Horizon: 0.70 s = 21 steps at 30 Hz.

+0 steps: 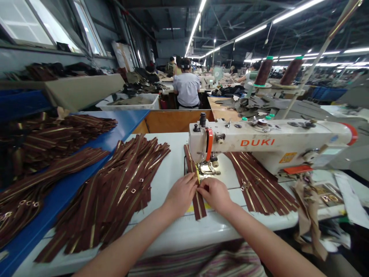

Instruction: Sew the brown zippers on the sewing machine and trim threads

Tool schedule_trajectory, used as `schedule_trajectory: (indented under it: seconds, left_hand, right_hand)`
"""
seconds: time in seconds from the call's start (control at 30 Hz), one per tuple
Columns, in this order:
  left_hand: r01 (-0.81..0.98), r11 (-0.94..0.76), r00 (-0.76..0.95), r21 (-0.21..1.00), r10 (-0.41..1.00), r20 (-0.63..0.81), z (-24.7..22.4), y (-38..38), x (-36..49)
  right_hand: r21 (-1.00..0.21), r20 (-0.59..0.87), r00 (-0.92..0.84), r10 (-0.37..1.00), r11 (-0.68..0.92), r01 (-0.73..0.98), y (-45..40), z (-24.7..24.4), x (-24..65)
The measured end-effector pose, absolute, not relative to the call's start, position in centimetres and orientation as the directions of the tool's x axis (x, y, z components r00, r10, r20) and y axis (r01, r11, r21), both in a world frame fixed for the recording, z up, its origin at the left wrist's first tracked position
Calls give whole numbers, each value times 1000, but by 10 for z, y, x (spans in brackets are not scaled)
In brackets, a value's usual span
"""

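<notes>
A brown zipper (197, 206) lies lengthwise on the white tabletop (173, 169), its far end running up to the presser foot (208, 168) of a DUKI sewing machine (259, 140). The left hand (181, 194) and right hand (215, 195) grip it from both sides, fingers closed narrow on the tape. A zipper pile (259, 184) lies right of the foot, under the machine's front. A bigger pile (109, 192) sits left of the hands. More zippers cover a blue table (127, 125) at far left. Thread cones (263, 71) stand behind the machine.
</notes>
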<state>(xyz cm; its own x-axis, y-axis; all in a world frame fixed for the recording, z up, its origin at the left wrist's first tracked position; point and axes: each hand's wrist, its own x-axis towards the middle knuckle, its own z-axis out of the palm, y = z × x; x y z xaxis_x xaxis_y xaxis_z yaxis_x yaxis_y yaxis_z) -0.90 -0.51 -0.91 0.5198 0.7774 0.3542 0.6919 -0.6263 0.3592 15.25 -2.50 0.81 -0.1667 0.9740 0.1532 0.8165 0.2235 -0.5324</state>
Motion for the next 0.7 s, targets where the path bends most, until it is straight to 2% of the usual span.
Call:
schedule_trajectory:
  seconds: [0.03,0.1,0.5,0.7]
  left_hand:
    - [706,-649,550,284,755,357,-10,-3,-10]
    - [716,-659,571,229,742,350,-12,3,-11]
    - [690,-690,605,217,716,348,-12,4,-12]
    - [689,-690,599,222,715,360,-11,3,-12]
  right_hand:
    - [-527,169,-183,968,246,814,-25,8,153]
    - [-514,195,-207,959,280,811,-27,8,155]
    - [-393,229,-297,927,368,843,-33,10,153]
    - [-376,234,-319,919,388,842,-35,10,154]
